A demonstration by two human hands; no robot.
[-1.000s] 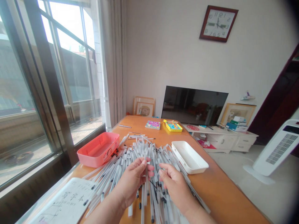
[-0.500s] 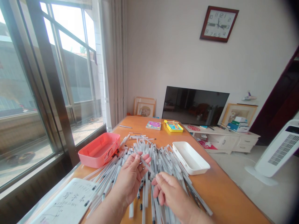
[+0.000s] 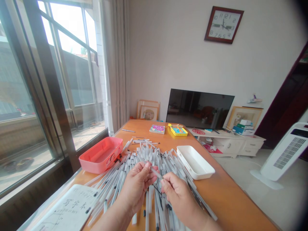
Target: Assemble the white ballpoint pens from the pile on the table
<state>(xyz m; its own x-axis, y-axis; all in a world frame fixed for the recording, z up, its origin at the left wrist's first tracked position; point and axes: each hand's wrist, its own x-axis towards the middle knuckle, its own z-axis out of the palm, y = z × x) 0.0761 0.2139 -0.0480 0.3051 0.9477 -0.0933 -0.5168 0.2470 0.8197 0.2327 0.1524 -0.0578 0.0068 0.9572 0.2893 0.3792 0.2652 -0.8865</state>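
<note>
Between my two hands a translucent white pen barrel (image 3: 156,173) slants down to the right. My left hand (image 3: 141,179) pinches its upper end between thumb and fingers, the palm turned partly up. At the lower end, my right hand (image 3: 176,194) has thumb and forefinger closed on the same barrel. A thin dark stick, perhaps a refill, shows just under the right fingers; I cannot tell whether they hold it. Under both hands spreads a large heap of similar pen parts (image 3: 166,163), some with black ends.
A red plastic tray (image 3: 84,165) stands left of the heap, a white tray (image 3: 208,171) right of it. A notebook (image 3: 69,216) lies at the near left. Farther back on the wooden table (image 3: 231,195) are a pen (image 3: 128,130), a small book (image 3: 157,129) and a yellow box (image 3: 180,133).
My right hand has closed in on the left, and its thumb and forefinger now grip the barrel more tightly. A thin dark stick now shows below them. The view has shifted slightly.
</note>
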